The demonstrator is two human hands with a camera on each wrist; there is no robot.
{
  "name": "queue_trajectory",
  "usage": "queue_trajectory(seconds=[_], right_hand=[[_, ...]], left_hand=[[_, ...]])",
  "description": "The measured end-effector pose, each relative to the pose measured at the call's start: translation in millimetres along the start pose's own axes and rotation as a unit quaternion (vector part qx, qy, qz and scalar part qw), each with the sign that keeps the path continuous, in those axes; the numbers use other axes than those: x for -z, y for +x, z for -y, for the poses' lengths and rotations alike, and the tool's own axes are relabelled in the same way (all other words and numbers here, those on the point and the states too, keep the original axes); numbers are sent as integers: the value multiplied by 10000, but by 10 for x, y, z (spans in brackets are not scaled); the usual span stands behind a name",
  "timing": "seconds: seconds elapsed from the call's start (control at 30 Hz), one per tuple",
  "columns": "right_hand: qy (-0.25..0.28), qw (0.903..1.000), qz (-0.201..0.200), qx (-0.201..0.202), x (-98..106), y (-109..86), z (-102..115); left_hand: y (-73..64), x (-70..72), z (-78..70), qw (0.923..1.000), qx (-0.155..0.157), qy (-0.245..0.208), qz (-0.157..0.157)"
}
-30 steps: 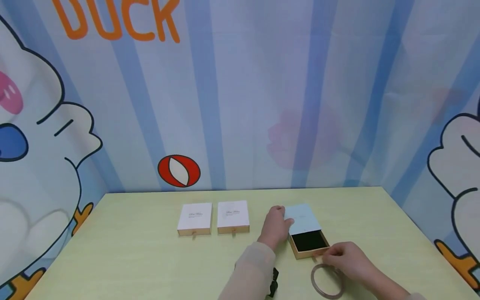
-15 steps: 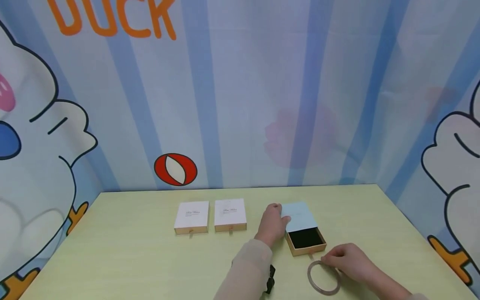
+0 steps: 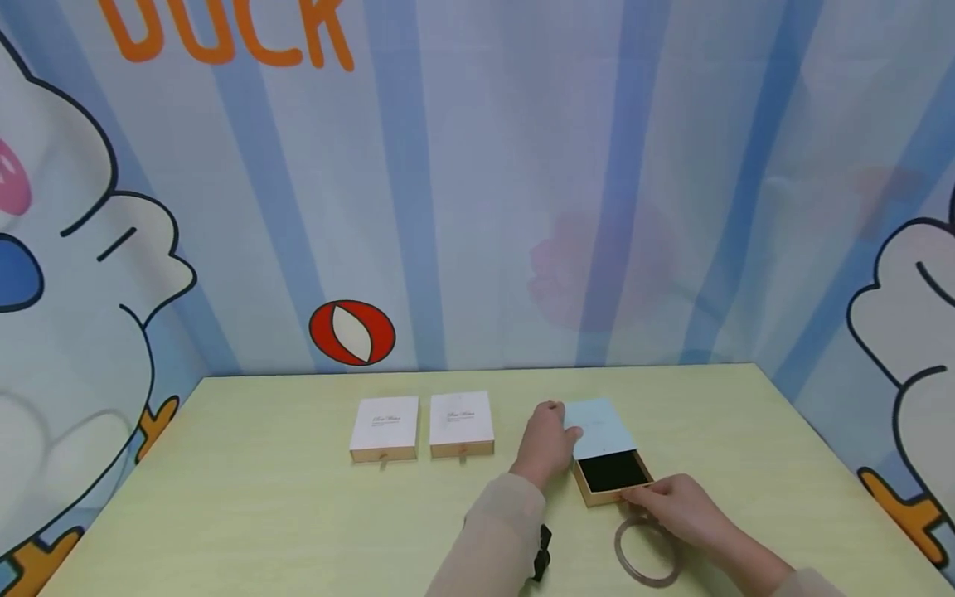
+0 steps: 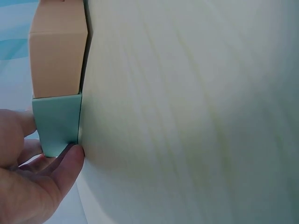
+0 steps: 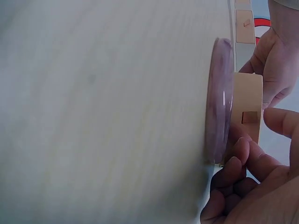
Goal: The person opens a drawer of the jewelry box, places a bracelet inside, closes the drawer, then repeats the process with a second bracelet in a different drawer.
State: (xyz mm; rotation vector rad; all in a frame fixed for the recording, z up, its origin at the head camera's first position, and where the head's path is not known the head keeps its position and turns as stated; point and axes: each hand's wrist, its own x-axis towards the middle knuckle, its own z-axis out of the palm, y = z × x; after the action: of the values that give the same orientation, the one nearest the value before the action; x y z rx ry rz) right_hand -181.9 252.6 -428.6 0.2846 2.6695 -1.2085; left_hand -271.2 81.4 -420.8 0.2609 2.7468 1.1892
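A light blue sleeve box (image 3: 603, 427) stands at the right of the table, its tan drawer (image 3: 601, 497) partly pulled out and showing a black lining. My left hand (image 3: 545, 448) grips the rear left of the sleeve; the left wrist view shows thumb and fingers around its end (image 4: 58, 125). At the drawer's front, my right hand (image 3: 685, 510) has its fingertips near the right part of the edge. In the right wrist view its thumb and forefinger are apart close to the pull tab (image 5: 250, 117). A pale mauve bangle (image 3: 623, 564) lies on the table just in front.
Two white boxes with tan drawers, a left one (image 3: 385, 423) and a right one (image 3: 461, 419), stand side by side to the left of my left hand. A striped cartoon backdrop (image 3: 492, 207) rises behind the pale yellow table (image 3: 283, 497).
My right hand shifts from the drawer corner toward the bangle, then back up and left to the drawer's front. The left hand stays on the sleeve.
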Motion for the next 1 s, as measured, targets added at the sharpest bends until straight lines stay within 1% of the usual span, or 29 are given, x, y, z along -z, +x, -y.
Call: queue_trajectory(seconds=[0.17,0.3,0.43,0.57,0.67,0.8,0.93,1.0], right_hand=[[-25,9997,73,240,-21,-10,-20],[-15,9995,94,300,-37,-5,-21],[-24,9988,134,477,-45,-1,-16],[-1,9991,117,414,-50,-7,-10],[1,9992,89,384,-47,-28,-5],[14,9990,104,423,-46,-56,-5],[-17,9990,185,405,-17,-63,-21],[-82,9987,188,469,21,-65,-41]], left_hand=[[5,-18,10,10000,-38,49,18],[15,-23,18,10000,-31,79,7],[22,-30,27,9998,-62,189,-11],[28,-36,30,9997,-108,199,-7],[32,-39,31,9998,-84,178,-4],[41,-40,38,9999,-47,146,-20],[42,-33,38,9997,-92,208,-8],[42,-34,34,9996,-136,264,7]])
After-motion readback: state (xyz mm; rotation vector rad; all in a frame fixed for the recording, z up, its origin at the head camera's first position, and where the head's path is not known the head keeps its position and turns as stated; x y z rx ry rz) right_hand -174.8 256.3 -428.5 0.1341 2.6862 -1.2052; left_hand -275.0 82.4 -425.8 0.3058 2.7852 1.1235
